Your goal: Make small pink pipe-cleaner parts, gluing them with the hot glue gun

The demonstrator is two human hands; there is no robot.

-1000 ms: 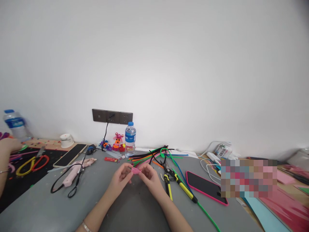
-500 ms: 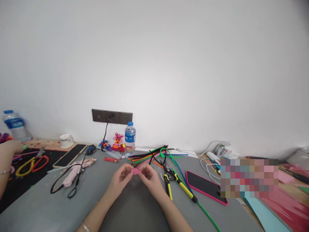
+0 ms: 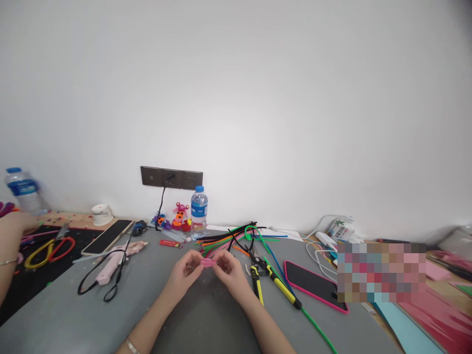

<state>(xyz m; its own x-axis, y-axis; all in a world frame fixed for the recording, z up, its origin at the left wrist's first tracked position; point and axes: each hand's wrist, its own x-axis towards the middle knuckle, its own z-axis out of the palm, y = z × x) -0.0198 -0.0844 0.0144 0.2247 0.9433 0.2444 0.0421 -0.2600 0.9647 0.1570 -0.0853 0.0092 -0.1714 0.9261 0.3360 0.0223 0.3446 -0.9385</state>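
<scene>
Both of my hands meet at the middle of the grey mat, fingers bent in a pinch. Between them is a short, folded bunch of pink pipe cleaner (image 3: 208, 263). The left end is pinched by my left hand (image 3: 185, 275), the right end by my right hand (image 3: 231, 276). Just behind my fingers lies a pile of coloured pipe cleaners (image 3: 221, 242), black, orange, green and pink. Close to my right hand rest yellow-and-black pliers (image 3: 282, 285) with their handles apart.
A water bottle (image 3: 199, 214) stands behind, beside small pipe-cleaner figures (image 3: 179, 216). At left lie a pink glue gun (image 3: 109, 268), a phone (image 3: 107, 238), and scissors (image 3: 62, 250) near another person's hand (image 3: 22, 223). A pink-cased phone (image 3: 315, 286) lies at right.
My hands stay almost in place, while the pink pipe cleaner between them looks slightly turned. The other person's hand at far left has shifted a little.
</scene>
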